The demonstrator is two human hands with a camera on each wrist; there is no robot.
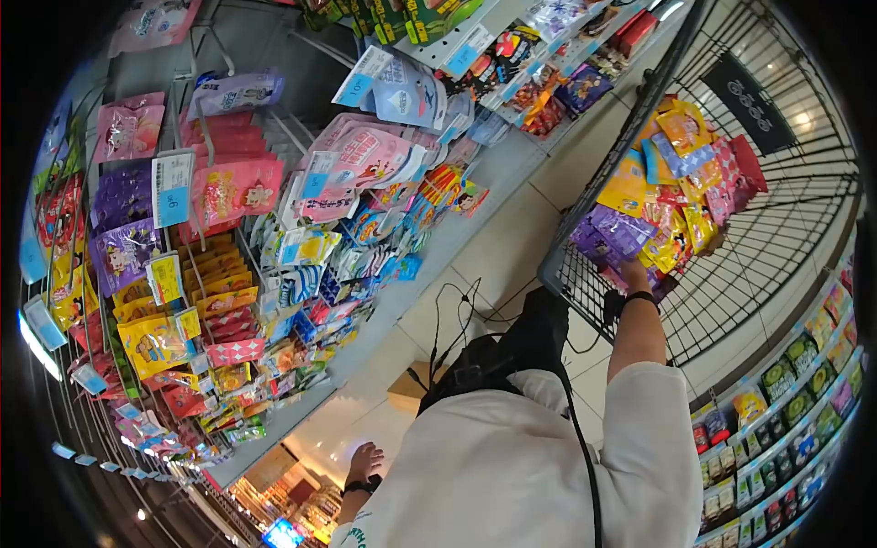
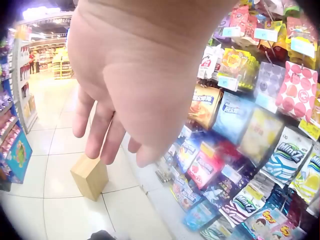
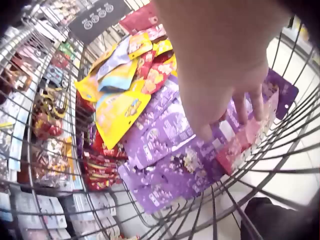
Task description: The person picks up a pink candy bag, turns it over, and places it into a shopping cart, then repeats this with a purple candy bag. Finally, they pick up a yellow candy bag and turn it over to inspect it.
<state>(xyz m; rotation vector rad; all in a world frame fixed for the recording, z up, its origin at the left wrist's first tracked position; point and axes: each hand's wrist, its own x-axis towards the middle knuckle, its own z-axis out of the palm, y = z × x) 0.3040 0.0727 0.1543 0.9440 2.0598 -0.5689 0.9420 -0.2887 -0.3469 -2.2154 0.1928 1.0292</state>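
Note:
My right hand (image 1: 632, 273) reaches down into a wire shopping cart (image 1: 763, 265), among a heap of candy bags. In the right wrist view its fingers hang loosely extended over purple bags (image 3: 162, 142) and a pink bag (image 3: 240, 145), fingertips right at them. Yellow bags (image 3: 120, 115) and red ones lie beside these. My left hand (image 1: 365, 458) hangs low beside the body, away from the shelves. The left wrist view shows this hand (image 2: 135, 95) with relaxed fingers and nothing in it.
Candy bags hang on hooks along the shelf rack (image 1: 301, 402) to the left, with price tags (image 1: 172, 190) sticking out. A cardboard box (image 2: 90, 176) stands on the tiled floor. Black cables (image 1: 448, 333) trail near the legs. Another shelf (image 1: 786, 411) stands beyond the cart.

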